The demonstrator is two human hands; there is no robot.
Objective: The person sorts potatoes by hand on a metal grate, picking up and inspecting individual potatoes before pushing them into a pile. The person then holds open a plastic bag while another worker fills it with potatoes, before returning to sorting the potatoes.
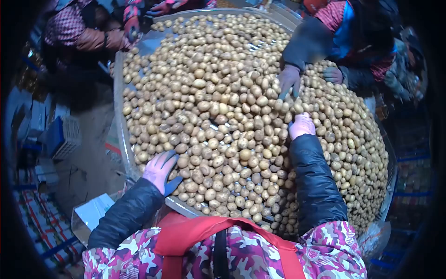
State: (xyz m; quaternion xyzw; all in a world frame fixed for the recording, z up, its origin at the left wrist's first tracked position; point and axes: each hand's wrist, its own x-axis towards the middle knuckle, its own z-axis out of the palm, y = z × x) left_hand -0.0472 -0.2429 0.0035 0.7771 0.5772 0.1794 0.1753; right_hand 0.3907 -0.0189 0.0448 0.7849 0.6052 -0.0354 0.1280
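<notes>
A great heap of small round potatoes (204, 97) covers the wide metal-rimmed table (120, 118) in front of me. My left hand (159, 170), in a pink and blue-grey glove, rests on the potatoes at the near left edge, its fingers spread and thumb apart. Further out, right of the middle, my right hand (302, 126) wears the same kind of glove. Its fingers bend down into the potatoes, so whatever lies under them is hidden. Just beyond it, a co-worker's gloved hand (289, 81) reaches down onto the heap.
Another gloved hand (332, 75) of that co-worker lies on the far right potatoes. At the far left, a second person's hand (132, 36) is over the table corner. A white crate (69, 135) and an open carton (94, 211) stand left of the table.
</notes>
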